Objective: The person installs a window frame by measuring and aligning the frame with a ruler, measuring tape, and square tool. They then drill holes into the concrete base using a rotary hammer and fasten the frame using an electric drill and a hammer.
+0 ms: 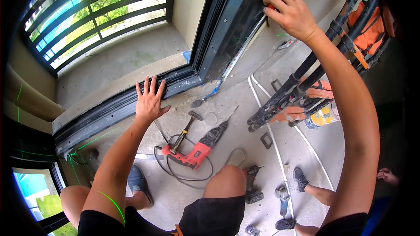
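Note:
My left hand (149, 102) rests with fingers spread on the bottom rail of the dark metal door frame (179, 86). It holds nothing. At the upper right, my right hand (291, 13) is closed around a tape measure, of which only a bit of red case shows between the fingers. The pale tape blade (238, 57) runs from that hand down beside the frame's upright, to near the floor at the corner. A blue-handled tool with a dark end (210, 95) lies close to the blade's lower end.
On the concrete floor lie a red rotary hammer (199, 153) with its cord, a hammer (186, 132), a cordless drill (252, 183) and an angle grinder (283, 199). Black-legged equipment (302, 87) stands at right by white tubing (273, 142). Another person's shoe (301, 179) and hand (387, 176) show.

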{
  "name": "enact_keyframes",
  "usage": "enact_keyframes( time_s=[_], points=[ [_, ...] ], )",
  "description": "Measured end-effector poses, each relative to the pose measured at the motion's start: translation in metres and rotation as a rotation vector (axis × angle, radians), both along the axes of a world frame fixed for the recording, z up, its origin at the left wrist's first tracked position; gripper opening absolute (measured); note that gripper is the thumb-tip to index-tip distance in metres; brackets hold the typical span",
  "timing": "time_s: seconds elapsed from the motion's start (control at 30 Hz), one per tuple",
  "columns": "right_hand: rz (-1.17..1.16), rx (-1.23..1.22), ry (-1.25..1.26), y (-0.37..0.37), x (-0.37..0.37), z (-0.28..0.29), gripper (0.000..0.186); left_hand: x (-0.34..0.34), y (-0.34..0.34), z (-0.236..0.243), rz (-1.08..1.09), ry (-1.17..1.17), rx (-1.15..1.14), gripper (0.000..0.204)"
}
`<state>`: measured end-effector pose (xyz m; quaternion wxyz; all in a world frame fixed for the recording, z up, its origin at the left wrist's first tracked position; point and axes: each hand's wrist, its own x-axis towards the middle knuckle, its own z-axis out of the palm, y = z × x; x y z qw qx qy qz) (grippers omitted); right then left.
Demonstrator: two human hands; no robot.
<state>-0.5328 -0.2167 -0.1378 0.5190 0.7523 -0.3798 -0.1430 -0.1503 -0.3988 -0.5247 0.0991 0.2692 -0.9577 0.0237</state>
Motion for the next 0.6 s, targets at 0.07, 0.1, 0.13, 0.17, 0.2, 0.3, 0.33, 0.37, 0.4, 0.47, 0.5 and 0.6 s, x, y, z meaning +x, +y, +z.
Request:
enact_keyframes(
  time_s=[0.07, 0.1, 0.13, 0.17, 0.2, 0.3, 0.33, 0.37, 0.4, 0.47, 0.5, 0.6],
  points=[
    [0.01, 0.019, 0.009, -0.002, 0.002, 0.002, 0.015, 0.0, 0.0, 0.0, 0.002, 0.001, -0.004, 0.116],
    [-0.003, 0.028, 0.014, -0.003, 0.002, 0.003, 0.016, 0.0, 0.0, 0.0, -0.002, 0.011, -0.001, 0.116],
    [0.012, 0.029, 0.018, -0.003, 0.002, 0.004, 0.016, 0.0, 0.0, 0.0, -0.003, 0.012, 0.0, 0.116],
    [0.016, 0.025, 0.019, -0.004, 0.001, 0.004, 0.016, 0.001, -0.001, -0.001, 0.002, 0.002, -0.002, 0.116],
    [0.03, 0.019, 0.024, -0.004, 0.0, 0.004, 0.016, 0.001, -0.001, -0.001, -0.004, 0.009, 0.001, 0.116],
    [0.009, 0.019, 0.004, -0.003, -0.005, 0.002, 0.017, 0.001, -0.001, -0.001, -0.002, 0.005, -0.002, 0.116],
    [0.007, 0.018, 0.002, -0.003, -0.006, 0.001, 0.017, 0.001, -0.001, 0.0, -0.002, 0.005, -0.002, 0.116],
    [-0.002, 0.016, 0.001, -0.003, -0.008, 0.001, 0.017, 0.0, 0.0, 0.0, -0.002, 0.005, -0.004, 0.116],
    [-0.022, 0.015, -0.006, -0.003, -0.01, 0.0, 0.017, 0.0, 0.001, 0.001, -0.003, 0.005, -0.005, 0.116],
    [-0.022, 0.007, -0.009, -0.003, -0.012, -0.001, 0.018, -0.001, 0.002, 0.004, 0.015, -0.025, -0.004, 0.116],
    [-0.013, 0.0, -0.014, -0.003, -0.013, 0.0, 0.018, -0.001, 0.001, 0.004, -0.002, 0.005, 0.0, 0.115],
    [0.014, -0.032, 0.036, -0.003, -0.01, 0.003, 0.019, 0.0, -0.002, -0.001, -0.029, 0.037, 0.004, 0.114]
  ],
)
